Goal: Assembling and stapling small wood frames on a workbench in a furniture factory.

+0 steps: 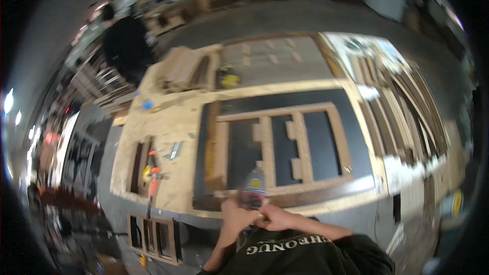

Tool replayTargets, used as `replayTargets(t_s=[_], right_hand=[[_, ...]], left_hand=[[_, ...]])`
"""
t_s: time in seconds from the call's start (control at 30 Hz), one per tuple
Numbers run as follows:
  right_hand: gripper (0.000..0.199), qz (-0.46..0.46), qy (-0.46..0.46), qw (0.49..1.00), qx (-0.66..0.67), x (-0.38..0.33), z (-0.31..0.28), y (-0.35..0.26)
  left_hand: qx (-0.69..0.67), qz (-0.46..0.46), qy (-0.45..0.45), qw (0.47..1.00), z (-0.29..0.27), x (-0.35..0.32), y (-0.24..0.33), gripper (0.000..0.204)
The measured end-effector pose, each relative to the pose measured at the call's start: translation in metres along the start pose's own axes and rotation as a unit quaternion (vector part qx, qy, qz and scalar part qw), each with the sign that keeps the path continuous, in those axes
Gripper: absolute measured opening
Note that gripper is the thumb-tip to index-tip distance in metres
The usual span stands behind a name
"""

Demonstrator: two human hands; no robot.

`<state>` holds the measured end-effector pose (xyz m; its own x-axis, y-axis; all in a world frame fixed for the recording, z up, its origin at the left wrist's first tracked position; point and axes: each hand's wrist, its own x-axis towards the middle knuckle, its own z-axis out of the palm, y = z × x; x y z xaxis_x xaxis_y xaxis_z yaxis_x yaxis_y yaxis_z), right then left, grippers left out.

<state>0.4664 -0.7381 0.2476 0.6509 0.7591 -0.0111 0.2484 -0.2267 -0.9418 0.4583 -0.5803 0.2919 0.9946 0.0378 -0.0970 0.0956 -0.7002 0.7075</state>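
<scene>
A blurred bottle (254,186) with a yellow, blue and red label is between my hands, its narrow end pointing away from me over the near edge of the work surface. My left hand (237,218) is closed at its lower end. Against it, my right hand (277,218) is closed at the same end; its fingertips are partly hidden. Just beyond lies a wooden frame (306,148) with several crosspieces and small wood blocks along its inner edges. It rests on a black panel (356,127), with a wider board along the left.
A light plywood bench top (168,132) carries an orange-and-black tool (153,173) and stacked boards (183,69) at the left. Yellow-and-black tools (229,77) lie farther back. Long wood strips (392,107) are piled at the right. A small slatted frame (154,238) stands low at the left.
</scene>
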Motion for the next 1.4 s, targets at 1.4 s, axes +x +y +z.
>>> replayTargets(t_s=[1.4], right_hand=[[0.072, 0.172, 0.142, 0.909, -0.351, 0.190, -0.245, 0.214]], left_hand=[[0.240, 0.136, 0.011, 0.961, -0.114, 0.270, 0.027, 0.044]])
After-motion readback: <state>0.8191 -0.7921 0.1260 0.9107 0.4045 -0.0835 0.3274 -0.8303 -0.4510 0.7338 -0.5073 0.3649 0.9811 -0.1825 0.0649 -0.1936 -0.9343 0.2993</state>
